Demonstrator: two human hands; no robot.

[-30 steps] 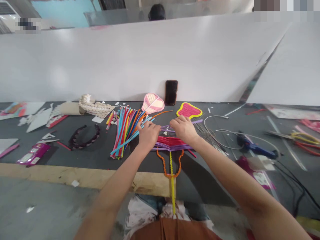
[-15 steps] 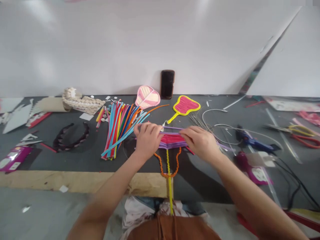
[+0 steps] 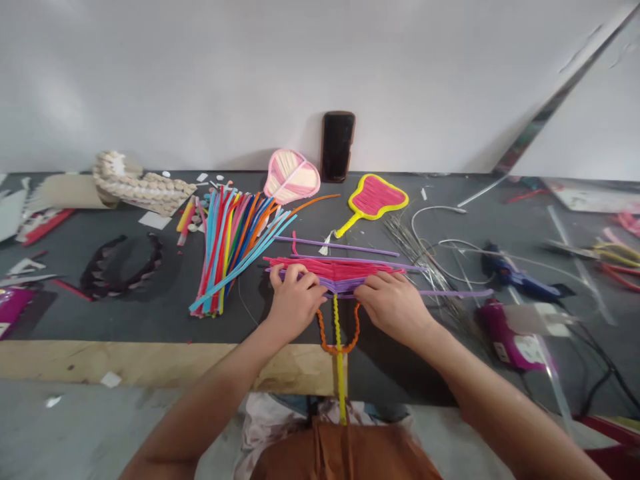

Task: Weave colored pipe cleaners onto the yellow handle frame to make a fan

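Observation:
A craft piece of pink and purple pipe cleaners [image 3: 333, 268] laid side by side lies in front of me, with a twisted yellow stem [image 3: 341, 380] running toward my body and a wavy orange loop [image 3: 357, 330] around the stem. My left hand [image 3: 297, 297] grips the purple near edge at the left, fingers bent over it. At the right, my right hand [image 3: 393, 300] pinches the same edge. A loose purple pipe cleaner [image 3: 340, 246] lies just beyond the piece. My fingers hide parts of the edge.
A bundle of coloured pipe cleaners [image 3: 225, 253] lies to the left, near a dark headband [image 3: 123, 267]. Behind are a pink heart-like fan [image 3: 293, 177], a yellow-rimmed fan [image 3: 377, 198] and a phone [image 3: 338, 147]. Wires [image 3: 425, 257] and a blue glue gun [image 3: 523, 277] lie right.
Both hands have come down toward me, from a purple pipe cleaner held across the far side to the piece's near edge. That far side now shows uncovered. The view has shifted slightly.

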